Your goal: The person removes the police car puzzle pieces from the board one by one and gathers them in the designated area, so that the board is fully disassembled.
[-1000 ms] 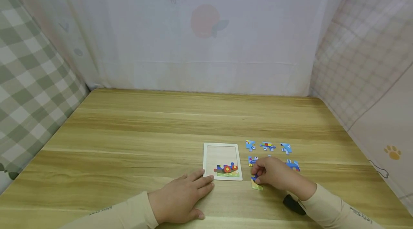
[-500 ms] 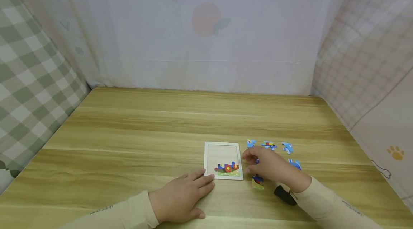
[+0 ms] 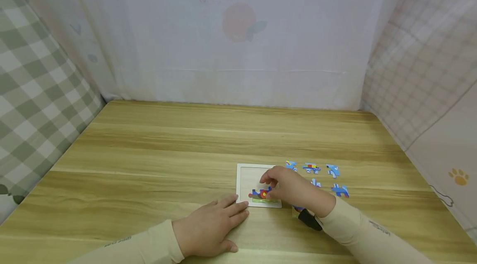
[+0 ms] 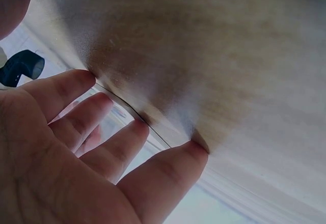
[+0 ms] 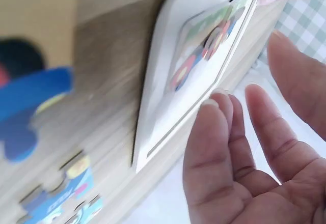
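A white-bordered puzzle tray (image 3: pixel 238 183) lies on the wooden table, with joined jigsaw pieces (image 3: pixel 257 194) in its lower part showing red, blue and green. My left hand (image 3: pixel 208 227) lies flat with spread fingers, its fingertips on the tray's lower left corner. My right hand (image 3: pixel 294 187) hovers over the tray's right side, fingers loosely bent. Nothing shows between its fingers in the right wrist view. One jigsaw piece with yellow and blue (image 5: pixel 35 91) lies near that wrist, mostly hidden in the head view. A blue piece with a pink dot (image 5: pixel 61 193) lies farther along.
More loose jigsaw pieces lie right of the tray, among them a blue one (image 3: pixel 340 190), one with red and yellow (image 3: pixel 311 167) and a corner-shaped one (image 3: pixel 333 170). Patterned curtains (image 3: pixel 238 49) hang behind and beside the wooden table (image 3: pixel 149 140).
My right hand has let go of the yellow-and-blue piece beside the tray and moved left over the tray. The left hand stays in place.
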Motion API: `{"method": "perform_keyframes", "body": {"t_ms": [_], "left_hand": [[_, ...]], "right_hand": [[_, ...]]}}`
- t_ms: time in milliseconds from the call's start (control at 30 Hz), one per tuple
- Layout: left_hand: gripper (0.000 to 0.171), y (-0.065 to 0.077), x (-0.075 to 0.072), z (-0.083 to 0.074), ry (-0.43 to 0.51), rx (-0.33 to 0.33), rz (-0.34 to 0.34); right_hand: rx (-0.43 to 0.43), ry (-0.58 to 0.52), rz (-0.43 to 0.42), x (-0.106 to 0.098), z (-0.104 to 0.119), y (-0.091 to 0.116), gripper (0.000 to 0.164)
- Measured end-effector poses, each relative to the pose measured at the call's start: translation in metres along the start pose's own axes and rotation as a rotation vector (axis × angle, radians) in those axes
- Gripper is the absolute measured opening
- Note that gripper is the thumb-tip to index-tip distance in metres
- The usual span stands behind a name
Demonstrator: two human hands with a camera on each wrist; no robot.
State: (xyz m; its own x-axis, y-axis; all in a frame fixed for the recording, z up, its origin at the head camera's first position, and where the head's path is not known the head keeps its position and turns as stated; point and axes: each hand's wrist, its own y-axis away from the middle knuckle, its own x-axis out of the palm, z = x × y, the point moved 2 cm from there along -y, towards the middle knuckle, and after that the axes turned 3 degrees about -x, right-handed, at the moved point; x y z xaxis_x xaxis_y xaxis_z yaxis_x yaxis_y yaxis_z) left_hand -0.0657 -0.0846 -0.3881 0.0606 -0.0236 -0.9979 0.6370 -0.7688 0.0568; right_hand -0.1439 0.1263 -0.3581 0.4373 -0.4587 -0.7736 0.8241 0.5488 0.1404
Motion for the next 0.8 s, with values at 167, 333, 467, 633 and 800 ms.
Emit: {"method": "perform_keyframes", "body": {"t_ms": [167,333,467,633,800], "left_hand": [[0.068,-0.001,0.0,0.0,0.011,-0.001,0.012],[0.068,-0.001,0.001,0.0,0.018,-0.005,0.01],[0.068,0.0,0.001,0.0,0.02,-0.007,0.006],[0.068,0.0,0.001,0.0,0.016,-0.008,-0.001],[0.068,-0.001,0.0,0.0,0.03,-0.014,0.01]], "right_hand": [[-0.013,0.042,0.012,0.007,0.002,-0.006,0.026],[-0.014,0.076,0.024,0.014,0.003,-0.013,0.027],[-0.011,0.095,0.039,0.018,0.005,-0.015,0.025],[-0.033,0.111,0.05,0.019,0.008,-0.015,0.023],[-0.04,0.082,0.06,0.019,0.007,-0.016,0.023]]}}
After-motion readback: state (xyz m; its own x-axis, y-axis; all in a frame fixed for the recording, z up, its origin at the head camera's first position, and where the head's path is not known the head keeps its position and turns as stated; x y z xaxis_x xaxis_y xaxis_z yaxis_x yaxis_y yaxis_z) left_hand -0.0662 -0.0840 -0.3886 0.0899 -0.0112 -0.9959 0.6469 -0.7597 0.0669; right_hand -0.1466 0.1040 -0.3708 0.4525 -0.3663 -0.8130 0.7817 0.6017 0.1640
